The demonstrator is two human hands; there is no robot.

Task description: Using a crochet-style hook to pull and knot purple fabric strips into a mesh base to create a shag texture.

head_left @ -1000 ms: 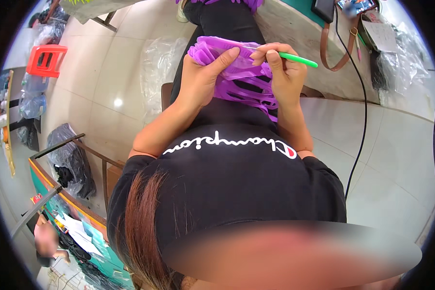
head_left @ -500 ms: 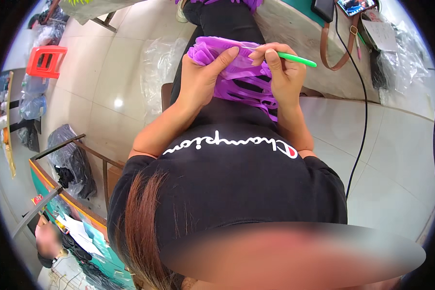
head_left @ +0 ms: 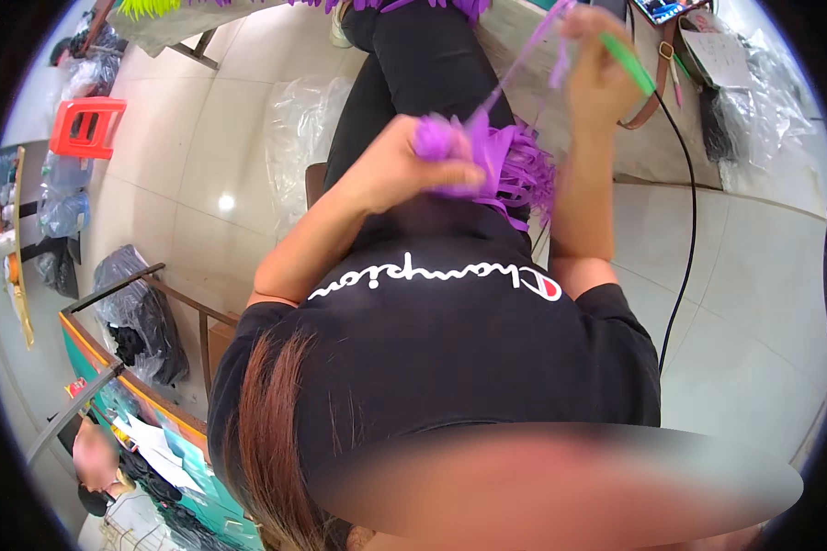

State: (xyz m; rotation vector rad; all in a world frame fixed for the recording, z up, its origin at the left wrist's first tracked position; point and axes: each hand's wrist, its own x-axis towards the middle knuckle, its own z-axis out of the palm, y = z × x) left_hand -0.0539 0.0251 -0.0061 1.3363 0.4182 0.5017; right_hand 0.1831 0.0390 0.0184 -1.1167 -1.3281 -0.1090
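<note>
My left hand is closed round a bunched piece of purple strip material, with the thumb across its front. Many loose purple strips hang from it over my lap. Up and to the right, my blurred right hand grips a slim tool with a green handle; its working end does not show clearly. A thin purple strip stretches taut from the bunch at my left hand up to my right hand.
Ahead is a grey-covered table edge with a brown strap, a black cable and clear plastic bags. Clear plastic lies on the floor. Left are a red stool, a metal frame and another person.
My right hand has swung up and to the right with the green-handled tool, drawing out a purple strip. My left hand has moved slightly down and right with the purple material.
</note>
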